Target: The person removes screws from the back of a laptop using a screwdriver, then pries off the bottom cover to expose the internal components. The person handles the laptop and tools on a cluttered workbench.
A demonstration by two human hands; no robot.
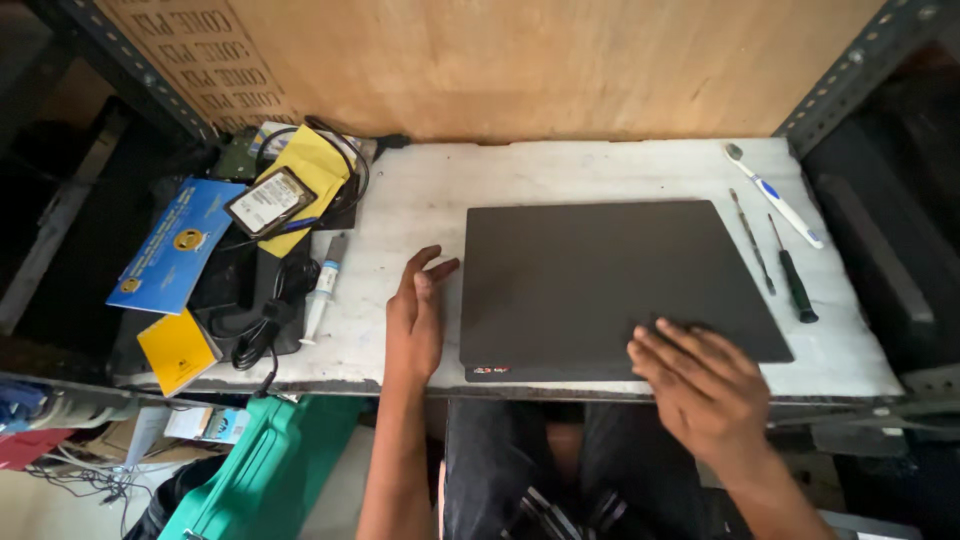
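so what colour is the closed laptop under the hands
Dark grey laptop, plain lid; seen in the head view.

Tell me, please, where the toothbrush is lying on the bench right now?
In the head view, the toothbrush lies at the far right corner of the white bench top, just beyond two screwdrivers and right of the closed laptop.

A dark grey laptop [615,285] lies flat, apparently closed, at the centre right of the frame, slightly skewed.

Dark grey laptop [610,285], white-and-blue toothbrush [775,197], green-handled screwdriver [795,275], yellow booklet [177,350].
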